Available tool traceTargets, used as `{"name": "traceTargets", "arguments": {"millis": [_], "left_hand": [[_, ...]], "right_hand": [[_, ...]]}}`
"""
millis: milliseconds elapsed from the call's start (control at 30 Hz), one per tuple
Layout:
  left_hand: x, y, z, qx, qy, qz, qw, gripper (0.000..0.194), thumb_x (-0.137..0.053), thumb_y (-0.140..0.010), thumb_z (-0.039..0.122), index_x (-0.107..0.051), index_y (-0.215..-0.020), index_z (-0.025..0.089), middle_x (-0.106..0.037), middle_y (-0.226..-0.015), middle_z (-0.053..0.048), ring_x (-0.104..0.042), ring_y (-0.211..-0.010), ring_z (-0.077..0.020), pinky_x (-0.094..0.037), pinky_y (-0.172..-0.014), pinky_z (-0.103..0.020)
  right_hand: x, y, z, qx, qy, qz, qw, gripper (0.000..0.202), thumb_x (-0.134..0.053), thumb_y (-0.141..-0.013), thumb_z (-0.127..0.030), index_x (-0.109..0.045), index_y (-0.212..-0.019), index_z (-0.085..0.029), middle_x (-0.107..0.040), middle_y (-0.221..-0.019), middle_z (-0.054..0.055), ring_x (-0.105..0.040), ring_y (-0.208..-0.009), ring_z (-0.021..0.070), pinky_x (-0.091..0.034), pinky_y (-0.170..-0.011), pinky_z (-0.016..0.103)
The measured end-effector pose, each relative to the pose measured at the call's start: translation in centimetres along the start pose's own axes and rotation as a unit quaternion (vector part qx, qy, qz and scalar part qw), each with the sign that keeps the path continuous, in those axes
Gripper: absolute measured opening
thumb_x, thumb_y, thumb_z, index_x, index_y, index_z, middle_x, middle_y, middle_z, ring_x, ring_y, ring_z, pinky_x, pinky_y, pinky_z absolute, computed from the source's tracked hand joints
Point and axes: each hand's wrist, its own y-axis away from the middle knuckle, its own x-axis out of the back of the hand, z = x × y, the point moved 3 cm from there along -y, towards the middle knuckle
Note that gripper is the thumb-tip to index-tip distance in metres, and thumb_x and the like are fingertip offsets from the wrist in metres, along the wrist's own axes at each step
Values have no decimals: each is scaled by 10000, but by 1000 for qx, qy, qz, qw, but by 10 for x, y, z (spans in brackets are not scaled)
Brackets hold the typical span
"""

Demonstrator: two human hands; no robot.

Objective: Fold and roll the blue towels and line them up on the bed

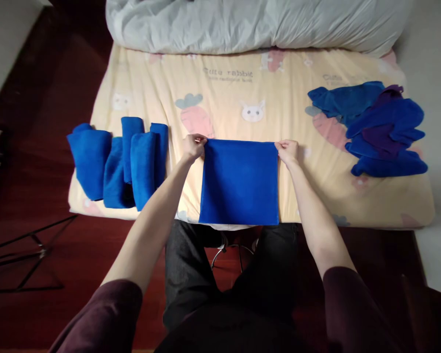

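Observation:
A square blue cloth (240, 182) lies spread flat at the bed's near edge, its front side reaching that edge. My left hand (194, 147) pinches its far left corner, and my right hand (288, 151) pinches the far right corner. The far side of the cloth is stretched straight between them. Left of my left hand are several folded or rolled blue cloths (143, 169), standing close together. Over on the right lies a loose, crumpled pile of blue cloths (385, 127) with some purple among them.
The bed (228, 98) has a yellow sheet with rabbit and carrot prints. A grey-white quilt (242, 24) is bunched along its far side. A black metal stand (33, 255) is on the dark red floor at left. Walls flank both sides.

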Motion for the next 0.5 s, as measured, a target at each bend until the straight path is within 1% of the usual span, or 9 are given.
{"name": "traceTargets", "arguments": {"millis": [100,200,300,400,500], "left_hand": [[10,-6,2,-25,-22,6,999,239,-709,-835,245,-813,-1008,118,-767,-931,-98,-719,-861,-214,-598,-920,-346],[12,-11,1,-26,-47,9,999,189,-715,-831,216,-805,-975,134,-754,-921,-95,-722,-898,-234,-592,-980,-378],[4,-14,0,-28,-70,-22,997,126,-743,-802,193,-795,-910,155,-737,-882,-85,-728,-924,-263,-574,-1045,-419],[-5,-18,-1,-46,-91,-64,993,119,-777,-768,195,-792,-882,163,-720,-849,-83,-728,-936,-287,-562,-1071,-448],[-11,-24,-3,-55,-105,-88,989,120,-792,-731,187,-773,-848,168,-686,-815,-74,-718,-959,-294,-553,-1083,-466]], "right_hand": [[-6,-8,-2,34,40,15,998,137,-811,-841,-252,-714,-785,-173,-759,-778,58,-763,-787,217,-657,-836,346],[-13,-10,-4,37,91,32,995,90,-793,-869,-240,-743,-833,-175,-800,-870,80,-793,-888,245,-645,-933,372],[-18,-7,-3,39,120,38,991,63,-796,-877,-227,-761,-847,-184,-814,-898,92,-799,-940,271,-637,-977,392],[-18,-4,0,47,134,25,989,44,-785,-894,-202,-771,-861,-176,-814,-918,109,-797,-951,283,-630,-1002,407],[-18,-5,3,55,138,6,989,58,-792,-902,-222,-780,-901,-165,-809,-933,105,-796,-962,285,-631,-997,417]]}}
